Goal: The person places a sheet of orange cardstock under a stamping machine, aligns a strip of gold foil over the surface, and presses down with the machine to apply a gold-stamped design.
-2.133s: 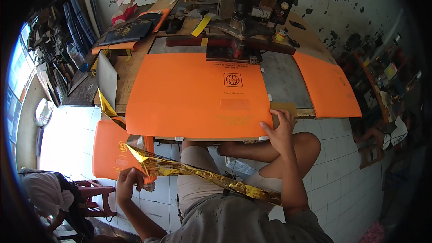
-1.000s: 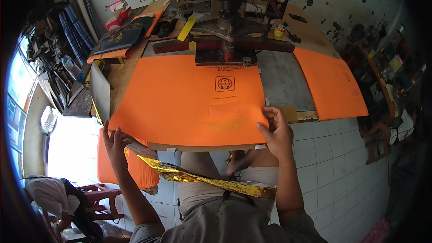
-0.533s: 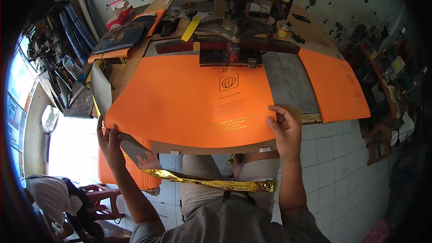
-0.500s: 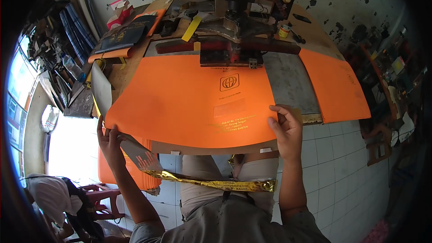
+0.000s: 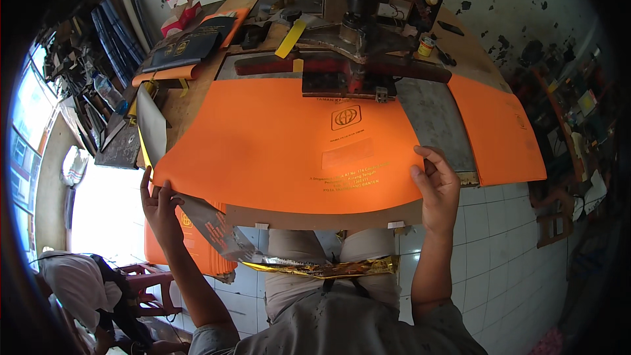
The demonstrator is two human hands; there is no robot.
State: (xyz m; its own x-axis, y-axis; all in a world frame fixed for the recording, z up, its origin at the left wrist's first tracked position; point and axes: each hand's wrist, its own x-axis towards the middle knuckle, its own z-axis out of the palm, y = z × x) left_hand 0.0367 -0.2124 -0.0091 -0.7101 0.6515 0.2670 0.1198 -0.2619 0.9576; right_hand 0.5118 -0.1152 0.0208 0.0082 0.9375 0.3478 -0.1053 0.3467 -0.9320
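Note:
A large orange printed sheet (image 5: pixel 250 151) spans the space between my hands, its near edge bowed toward me and its far edge at the press head (image 5: pixel 345 85). My left hand (image 5: pixel 161 207) pinches the sheet's near left corner. Beside that hand a strip of gold foil (image 5: pixel 152 125) comes down, and more foil (image 5: pixel 328 267) hangs below the sheet, across my lap. My right hand (image 5: pixel 439 187) is closed on the sheet's right edge, thumb and fingers curled together. Gold lettering and a globe emblem (image 5: pixel 346 118) show on the sheet's right half.
More orange sheets (image 5: pixel 503 131) lie at the table's right. Dark folders (image 5: pixel 187 46) rest at the back left. A yellow strip (image 5: pixel 290 39) lies by the press arm. Another orange stack (image 5: pixel 190 240) stands low on the left, near a bent-over person (image 5: pixel 82 286) and a red stool (image 5: pixel 151 289).
The view has shifted slightly, moving the press and table rightward in the picture. My right hand and the sheet's right edge sit farther right. The foil over my lap has twisted and shifted.

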